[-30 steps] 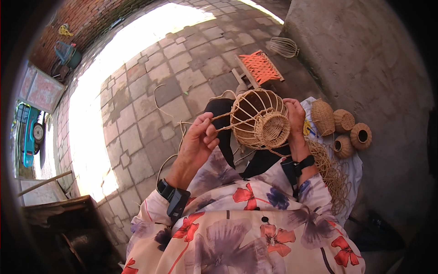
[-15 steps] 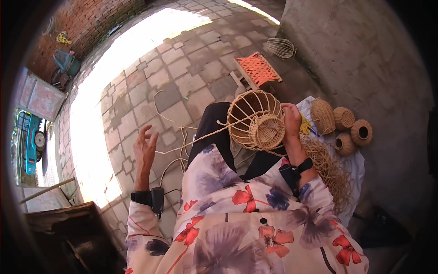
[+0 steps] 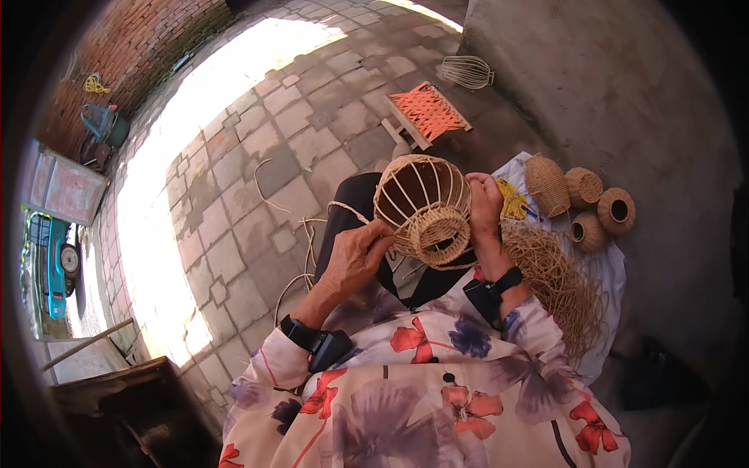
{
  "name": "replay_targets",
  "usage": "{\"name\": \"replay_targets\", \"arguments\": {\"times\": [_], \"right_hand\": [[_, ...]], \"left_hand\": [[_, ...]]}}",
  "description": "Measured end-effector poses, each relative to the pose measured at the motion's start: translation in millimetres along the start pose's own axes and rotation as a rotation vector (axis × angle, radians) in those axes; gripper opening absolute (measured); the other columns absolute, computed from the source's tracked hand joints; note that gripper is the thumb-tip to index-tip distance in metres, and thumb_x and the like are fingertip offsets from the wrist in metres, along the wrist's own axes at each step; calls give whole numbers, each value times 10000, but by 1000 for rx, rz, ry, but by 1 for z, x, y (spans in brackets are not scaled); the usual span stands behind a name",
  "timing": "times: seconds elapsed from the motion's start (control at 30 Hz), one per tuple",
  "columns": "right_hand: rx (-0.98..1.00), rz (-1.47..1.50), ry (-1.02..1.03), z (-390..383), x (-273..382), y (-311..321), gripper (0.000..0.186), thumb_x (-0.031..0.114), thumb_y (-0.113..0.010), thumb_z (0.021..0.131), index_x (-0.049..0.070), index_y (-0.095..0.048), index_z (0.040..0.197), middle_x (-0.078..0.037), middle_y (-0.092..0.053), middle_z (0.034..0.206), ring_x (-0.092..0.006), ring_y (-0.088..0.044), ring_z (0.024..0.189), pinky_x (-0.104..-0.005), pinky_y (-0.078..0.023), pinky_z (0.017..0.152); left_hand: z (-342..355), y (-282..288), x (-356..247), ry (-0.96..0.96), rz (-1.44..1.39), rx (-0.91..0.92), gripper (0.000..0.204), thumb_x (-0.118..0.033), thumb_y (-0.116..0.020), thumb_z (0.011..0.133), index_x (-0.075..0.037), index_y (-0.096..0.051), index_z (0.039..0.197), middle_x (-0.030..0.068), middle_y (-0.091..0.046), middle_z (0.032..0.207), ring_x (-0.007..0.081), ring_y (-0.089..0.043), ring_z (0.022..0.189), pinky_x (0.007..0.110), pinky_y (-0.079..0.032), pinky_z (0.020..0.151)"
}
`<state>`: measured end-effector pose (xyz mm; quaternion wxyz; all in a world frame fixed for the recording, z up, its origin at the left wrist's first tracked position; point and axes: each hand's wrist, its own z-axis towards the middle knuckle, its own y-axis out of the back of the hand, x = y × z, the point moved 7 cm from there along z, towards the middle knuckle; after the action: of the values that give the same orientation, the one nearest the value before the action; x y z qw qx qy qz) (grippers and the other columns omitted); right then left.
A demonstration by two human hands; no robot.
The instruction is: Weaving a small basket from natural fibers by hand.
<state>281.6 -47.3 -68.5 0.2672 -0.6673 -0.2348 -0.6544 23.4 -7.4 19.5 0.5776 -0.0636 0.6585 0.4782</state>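
A partly woven basket point(image 3: 425, 195) with bare pale spokes and a coiled round base facing me rests over my lap between my hands. My right hand point(image 3: 484, 204) grips it along its right side. My left hand point(image 3: 359, 253) is at its lower left, fingertips pinched on twisted cord point(image 3: 351, 207) against the weave; exactly what is between them is partly hidden. The cord loops out to the left over my dark-trousered leg.
Several small finished woven baskets point(image 3: 616, 210), a tangle of fibre cord point(image 3: 550, 277) and yellow bits lie on a white sack at right. An orange-strapped stool point(image 3: 429, 111) and a wire frame point(image 3: 468, 72) stand ahead. Loose cords lie on paving; a teal vehicle point(image 3: 47, 261) is far left.
My left hand pulled out leftward away from the basket with fingers apart, then came back to its lower left side and pinched. The basket shifted slightly down and left, still in my right hand.
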Motion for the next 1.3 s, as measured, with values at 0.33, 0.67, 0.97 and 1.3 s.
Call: {"name": "replay_targets", "arguments": {"times": [0.33,0.67,0.97,1.3], "right_hand": [[183,188,-257,-28,-3,3,152,141,-505,895,40,-551,998,6,-531,670,-65,-479,527,-213,-342,473],[522,-696,313,-89,83,28,322,245,-687,773,50,-593,1011,-95,-592,887,-244,-564,818,-355,-435,766],[972,-810,460,-104,116,23,155,195,-629,834,50,-624,890,-101,-573,1024,-258,-535,964,-377,-364,913],[454,-463,394,-39,161,-16,203,95,-655,819,41,-613,1010,-95,-613,788,-244,-614,732,-339,-484,707]], "left_hand": [[18,8,21,65,-382,-27,159,-73,-579,839,-17,-656,967,52,-589,847,131,-569,804,269,-472,742],[15,13,-43,-249,12,191,434,-109,-619,664,-142,-646,1097,102,-462,1169,280,-535,980,390,-447,893],[3,-7,-72,-441,229,156,355,-76,-704,718,-161,-661,1059,90,-484,1200,295,-529,990,383,-440,877],[-24,-9,45,573,-834,-197,253,-313,-514,971,-83,-611,928,-15,-595,864,53,-524,678,204,-474,558]]}}
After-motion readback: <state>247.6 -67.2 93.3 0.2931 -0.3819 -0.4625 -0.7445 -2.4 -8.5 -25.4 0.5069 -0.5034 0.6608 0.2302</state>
